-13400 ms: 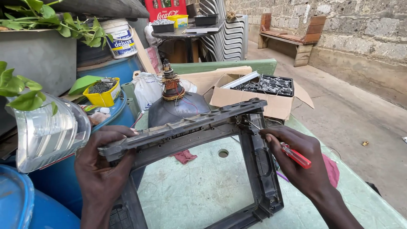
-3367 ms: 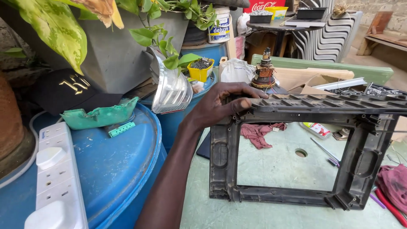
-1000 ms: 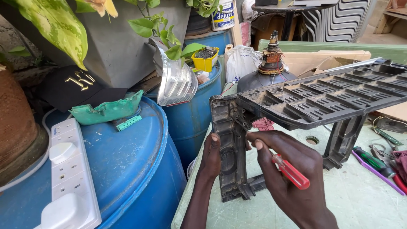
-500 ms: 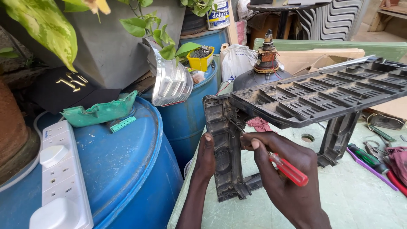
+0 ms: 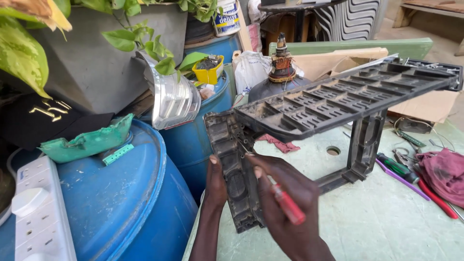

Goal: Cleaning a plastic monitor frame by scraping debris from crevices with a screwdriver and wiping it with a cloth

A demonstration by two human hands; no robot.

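A dark plastic frame (image 5: 338,99), open in the middle, stands tilted on the pale green table (image 5: 382,227). My left hand (image 5: 216,181) grips the frame's near upright from behind, thumb on its edge. My right hand (image 5: 290,210) holds a red-handled screwdriver (image 5: 285,203) whose tip points up at the frame's near top corner (image 5: 239,140). A grey picture tube (image 5: 278,79) with a copper coil stands behind the frame.
Blue barrels (image 5: 121,203) crowd the left, carrying a white power strip (image 5: 38,212) and a green broken piece (image 5: 87,142). Screwdrivers (image 5: 403,169) and a maroon rag (image 5: 444,174) lie at the right. A cardboard box (image 5: 425,104) and potted plants (image 5: 130,38) stand behind.
My left hand moved from the frame's top bar to its near upright. My right hand came in with the screwdriver and has raised its tip to the corner. The frame tilted nearer.
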